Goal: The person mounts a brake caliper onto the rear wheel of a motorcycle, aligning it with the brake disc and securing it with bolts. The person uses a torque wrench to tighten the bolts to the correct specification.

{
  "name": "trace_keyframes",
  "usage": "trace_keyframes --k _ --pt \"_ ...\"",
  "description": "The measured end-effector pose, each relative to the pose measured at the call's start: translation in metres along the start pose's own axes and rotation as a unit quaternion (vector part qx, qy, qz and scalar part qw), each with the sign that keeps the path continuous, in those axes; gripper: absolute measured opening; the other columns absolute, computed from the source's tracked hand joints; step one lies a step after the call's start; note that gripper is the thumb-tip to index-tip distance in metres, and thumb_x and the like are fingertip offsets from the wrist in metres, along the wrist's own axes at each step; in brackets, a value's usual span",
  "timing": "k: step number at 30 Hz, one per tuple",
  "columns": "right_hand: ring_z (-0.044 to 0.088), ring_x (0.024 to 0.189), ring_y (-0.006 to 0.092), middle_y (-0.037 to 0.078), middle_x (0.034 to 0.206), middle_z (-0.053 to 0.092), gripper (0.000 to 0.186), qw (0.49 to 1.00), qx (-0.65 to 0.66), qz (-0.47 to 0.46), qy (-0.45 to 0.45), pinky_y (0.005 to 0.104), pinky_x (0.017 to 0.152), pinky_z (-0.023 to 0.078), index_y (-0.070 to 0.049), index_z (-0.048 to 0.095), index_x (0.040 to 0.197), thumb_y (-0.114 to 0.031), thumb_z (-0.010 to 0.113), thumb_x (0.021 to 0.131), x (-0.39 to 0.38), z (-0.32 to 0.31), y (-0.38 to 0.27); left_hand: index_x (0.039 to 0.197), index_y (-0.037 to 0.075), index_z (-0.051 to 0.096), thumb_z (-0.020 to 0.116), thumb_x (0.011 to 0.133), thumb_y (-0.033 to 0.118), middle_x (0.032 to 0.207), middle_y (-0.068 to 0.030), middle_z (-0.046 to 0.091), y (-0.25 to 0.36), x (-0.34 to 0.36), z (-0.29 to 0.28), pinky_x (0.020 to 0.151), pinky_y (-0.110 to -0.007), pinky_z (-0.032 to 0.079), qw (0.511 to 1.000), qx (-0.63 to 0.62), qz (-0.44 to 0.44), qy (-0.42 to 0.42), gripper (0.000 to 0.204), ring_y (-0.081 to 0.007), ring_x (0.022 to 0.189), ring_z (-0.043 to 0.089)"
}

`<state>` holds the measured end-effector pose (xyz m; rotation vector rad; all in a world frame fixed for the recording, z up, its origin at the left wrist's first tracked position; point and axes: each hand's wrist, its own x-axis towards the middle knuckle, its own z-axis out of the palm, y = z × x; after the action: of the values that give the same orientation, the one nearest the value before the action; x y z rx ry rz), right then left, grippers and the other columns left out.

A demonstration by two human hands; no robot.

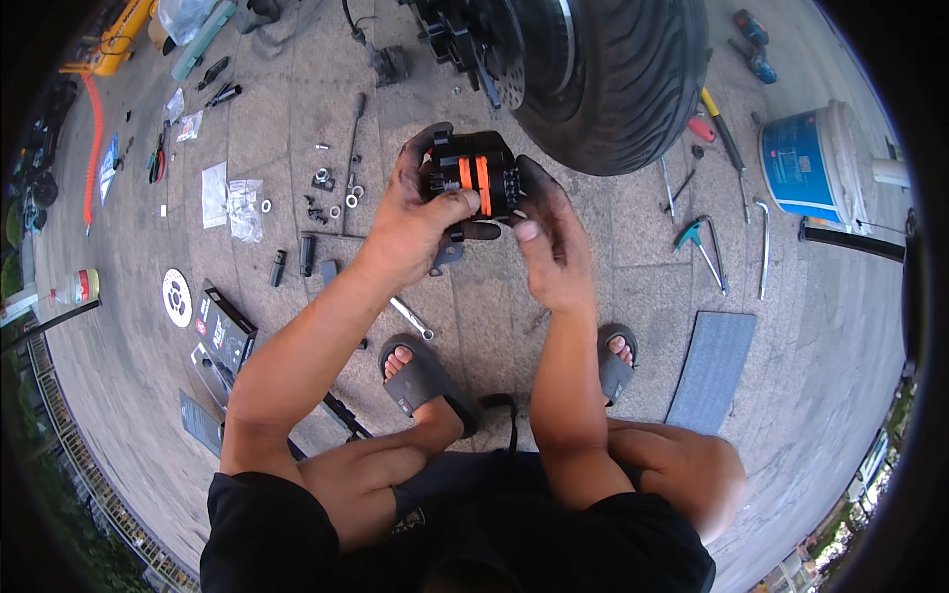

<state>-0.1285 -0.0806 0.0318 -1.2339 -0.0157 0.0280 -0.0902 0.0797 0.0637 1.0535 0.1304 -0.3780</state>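
Observation:
A black brake caliper (502, 163) with two orange stripes is held up over the paving, just in front of a large wheel. My left hand (407, 225) closes round its left side, the thumb lying over the front. On the caliper's right side, my right hand (561, 242) has its fingers curled behind and its thumb at the lower edge. A small pale piece shows by that thumb, too small to name. The fingers of both hands look dark with grime. Behind the caliper are the wheel's black tyre (633, 94) and perforated brake disc (511, 77).
Left of my arms lie a long socket bar (354, 138), loose nuts, sockets, plastic bags (245, 210) and a black box (225, 331). A combination wrench (413, 318) lies near my left foot. To the right are a teal-handled tool (689, 235), a grey mat (712, 368) and a blue-and-white bucket (799, 163).

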Motion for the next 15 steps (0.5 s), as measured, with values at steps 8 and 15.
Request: trace_keyframes --k 8,15 --pt "0.054 0.117 0.0236 0.018 0.126 0.052 0.064 0.993 -0.068 0.082 -0.059 0.0332 0.09 0.051 0.003 0.035 0.14 -0.001 0.062 0.083 -0.009 -0.009 0.03 0.139 0.008 0.029 0.06 0.083 0.001 0.124 -0.0177 0.051 -0.024 -0.016 -0.022 0.088 -0.049 0.052 0.988 -0.059 -0.114 0.084 0.065 -0.0321 0.11 0.057" --pt "0.055 0.113 0.0241 0.016 0.125 0.054 0.063 0.986 0.096 0.136 -0.001 0.0384 0.093 0.047 0.003 0.037 0.139 -0.021 0.065 0.087 -0.003 -0.012 0.054 0.137 0.009 0.034 0.066 0.082 0.011 0.12 -0.0143 0.055 -0.038 -0.016 -0.049 0.076 -0.048 0.057 0.981 -0.135 -0.135 0.028 0.064 -0.0306 0.105 0.061"
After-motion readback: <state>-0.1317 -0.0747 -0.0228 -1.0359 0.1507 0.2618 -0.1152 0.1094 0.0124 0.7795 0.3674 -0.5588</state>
